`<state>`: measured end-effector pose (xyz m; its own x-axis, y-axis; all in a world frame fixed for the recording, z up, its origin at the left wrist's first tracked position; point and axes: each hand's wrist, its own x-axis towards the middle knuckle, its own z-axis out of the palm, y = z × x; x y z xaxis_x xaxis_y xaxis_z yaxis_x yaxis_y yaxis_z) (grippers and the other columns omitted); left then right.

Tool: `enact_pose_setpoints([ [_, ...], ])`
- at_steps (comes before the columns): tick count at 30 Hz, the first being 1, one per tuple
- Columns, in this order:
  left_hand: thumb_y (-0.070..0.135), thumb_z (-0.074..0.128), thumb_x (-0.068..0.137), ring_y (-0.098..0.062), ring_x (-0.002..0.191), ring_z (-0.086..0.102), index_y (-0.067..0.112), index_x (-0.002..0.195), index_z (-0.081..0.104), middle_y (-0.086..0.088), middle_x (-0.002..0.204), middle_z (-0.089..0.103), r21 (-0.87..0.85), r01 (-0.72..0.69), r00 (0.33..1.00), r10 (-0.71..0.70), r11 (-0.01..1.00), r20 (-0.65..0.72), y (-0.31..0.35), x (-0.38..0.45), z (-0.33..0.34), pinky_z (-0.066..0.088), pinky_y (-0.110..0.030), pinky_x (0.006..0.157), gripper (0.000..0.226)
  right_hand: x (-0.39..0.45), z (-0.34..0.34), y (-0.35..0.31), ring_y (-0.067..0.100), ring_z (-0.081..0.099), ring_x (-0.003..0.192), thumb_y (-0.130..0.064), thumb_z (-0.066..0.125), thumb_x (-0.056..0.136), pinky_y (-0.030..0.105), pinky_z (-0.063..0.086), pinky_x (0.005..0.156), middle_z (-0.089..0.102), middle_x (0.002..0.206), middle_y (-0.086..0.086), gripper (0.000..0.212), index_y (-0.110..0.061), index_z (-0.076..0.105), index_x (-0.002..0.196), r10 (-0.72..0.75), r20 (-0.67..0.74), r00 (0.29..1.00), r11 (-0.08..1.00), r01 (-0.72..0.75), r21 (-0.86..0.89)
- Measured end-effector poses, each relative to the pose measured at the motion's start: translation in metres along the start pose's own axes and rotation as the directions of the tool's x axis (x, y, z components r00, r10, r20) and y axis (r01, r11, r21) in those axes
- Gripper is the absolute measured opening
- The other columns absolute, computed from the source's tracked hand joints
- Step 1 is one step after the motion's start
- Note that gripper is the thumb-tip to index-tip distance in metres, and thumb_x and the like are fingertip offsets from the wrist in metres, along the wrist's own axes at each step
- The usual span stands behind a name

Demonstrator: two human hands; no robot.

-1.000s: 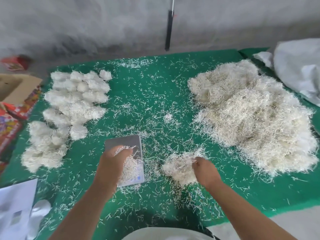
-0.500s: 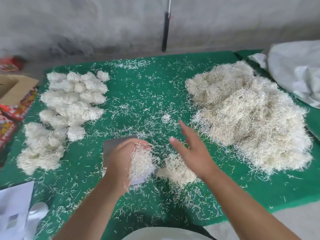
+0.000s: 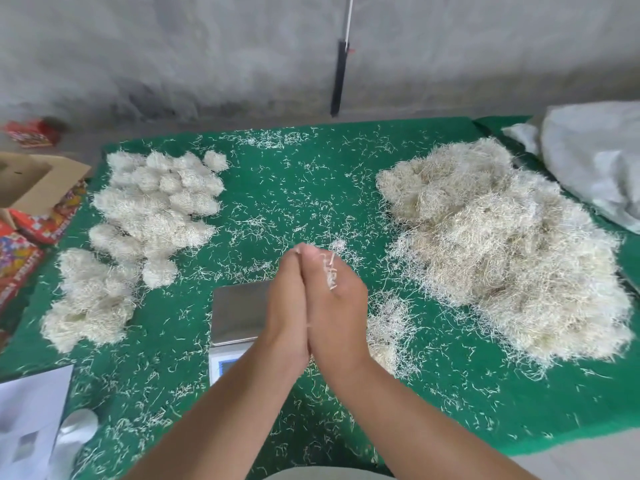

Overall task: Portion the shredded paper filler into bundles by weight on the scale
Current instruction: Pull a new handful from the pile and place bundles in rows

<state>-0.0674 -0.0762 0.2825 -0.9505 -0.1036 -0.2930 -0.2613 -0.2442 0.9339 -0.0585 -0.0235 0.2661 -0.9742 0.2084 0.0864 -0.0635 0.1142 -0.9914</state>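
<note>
Shredded paper filler portion (image 3: pixel 330 273) pressed between flat palms, a few strands showing at the right-hand fingers. Left hand (image 3: pixel 285 306) and right hand (image 3: pixel 337 311) joined palm to palm above the scale (image 3: pixel 239 311), fingers straight and pointing away, none curled. Scale platform bare, metal, display end toward the body. Small loose clump (image 3: pixel 389 322) just right of the scale, partly hidden by the right wrist. Large loose pile (image 3: pixel 502 244) at right. Finished bundles (image 3: pixel 152 202) grouped at left, touching one another. Green mat (image 3: pixel 294 188) strewn with stray strands. Beyond the mat: grey wall (image 3: pixel 173 46) with a dark rod (image 3: pixel 339 77) leaning upright; white sack (image 3: pixel 595 154) at far right; cardboard box (image 3: pixel 31 181) and red printed packs (image 3: pixel 20 258) at far left; white paper sheet (image 3: pixel 27 417) at near left.
</note>
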Motion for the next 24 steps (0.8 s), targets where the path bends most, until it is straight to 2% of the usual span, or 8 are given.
enact_pose_setpoints([
  [3,0.07,0.048,0.084,-0.007,0.132,0.055,0.031,0.137,0.061,0.013,0.14,0.061,0.003,0.009,1.0,-0.009,1.0,0.007,0.0,0.002,0.007,0.04,-0.04,0.113,0.067,0.022,-0.002,-0.011,0.013,0.038,0.043,-0.044,0.05,0.11,0.027,0.029,0.045,0.046,0.045,-0.007,0.061,-0.023,0.052,0.052,0.084,-0.046,0.995,0.996,-0.082,0.046],
  [7,0.09,0.027,0.086,0.017,0.146,0.011,0.054,0.159,0.011,0.042,0.159,0.01,0.289,-0.26,0.966,0.245,0.921,0.087,0.006,-0.001,0.01,0.016,-0.023,0.116,0.084,0.066,-0.007,-0.039,0.018,0.028,0.042,-0.032,0.052,0.11,0.028,0.026,0.047,0.033,0.046,-0.005,0.058,-0.017,0.036,0.056,0.245,0.002,0.969,0.968,-0.245,0.057],
  [10,0.072,0.02,0.103,0.014,0.151,0.005,0.048,0.16,0.017,0.035,0.166,0.011,0.575,-0.547,0.806,0.568,0.608,0.167,0.024,0.011,0.002,0.009,-0.015,0.12,0.062,0.081,-0.005,-0.063,0.025,0.053,0.049,-0.022,0.051,0.11,0.023,0.043,0.049,0.048,0.061,-0.001,0.032,-0.012,0.053,0.08,0.32,0.181,0.93,0.928,-0.346,0.139],
  [12,0.056,0.023,0.109,0.0,0.155,0.018,0.027,0.159,0.037,0.015,0.167,0.028,0.64,-0.656,0.662,0.713,0.401,0.231,0.039,0.021,-0.005,0.018,-0.031,0.127,0.059,0.08,0.0,-0.076,0.011,0.065,0.059,-0.024,0.05,0.11,0.018,0.051,0.06,0.061,0.068,-0.004,0.028,-0.013,0.062,0.087,0.366,0.349,0.863,0.817,-0.478,0.323],
  [15,0.049,0.028,0.109,-0.018,0.148,0.041,0.013,0.136,0.066,-0.001,0.145,0.06,0.687,-0.694,0.503,0.828,0.215,0.248,0.056,0.032,-0.012,0.027,-0.052,0.123,0.059,0.074,0.005,-0.09,0.016,0.068,0.095,-0.043,0.046,0.109,0.027,0.051,0.093,0.07,0.098,0.004,0.039,-0.012,0.069,0.101,0.376,0.607,0.7,0.543,-0.697,0.468],
  [18,0.049,0.032,0.108,-0.023,0.132,0.057,0.012,0.111,0.075,-0.001,0.116,0.072,0.723,-0.671,0.441,0.872,0.162,0.214,0.061,0.039,-0.014,0.029,-0.053,0.121,0.057,0.079,0.002,-0.092,0.021,0.07,0.115,-0.07,0.039,0.103,0.032,0.05,0.107,0.073,0.124,0.009,0.075,-0.006,0.076,0.114,0.369,0.678,0.636,0.455,-0.76,0.465],
  [21,0.042,0.045,0.107,-0.021,0.085,0.056,0.013,0.079,0.063,0.003,0.084,0.059,0.736,-0.667,0.363,0.914,0.119,0.181,0.068,0.039,-0.014,0.047,-0.038,0.085,0.044,0.079,0.001,-0.096,0.026,0.06,0.135,-0.084,0.041,0.094,0.04,0.038,0.122,0.063,0.142,0.01,0.093,-0.006,0.066,0.139,0.402,0.667,0.628,0.476,-0.765,0.433],
  [24,0.031,0.058,0.102,-0.017,0.062,0.035,0.02,0.065,0.037,0.011,0.066,0.033,0.729,-0.657,0.37,0.924,0.191,0.092,0.089,0.042,-0.013,0.026,-0.033,0.059,0.044,0.075,0.008,-0.103,0.022,0.069,0.114,-0.077,0.042,0.098,0.038,0.051,0.107,0.071,0.117,0.008,0.072,-0.014,0.071,0.117,0.364,0.664,0.653,0.489,-0.741,0.461],
])
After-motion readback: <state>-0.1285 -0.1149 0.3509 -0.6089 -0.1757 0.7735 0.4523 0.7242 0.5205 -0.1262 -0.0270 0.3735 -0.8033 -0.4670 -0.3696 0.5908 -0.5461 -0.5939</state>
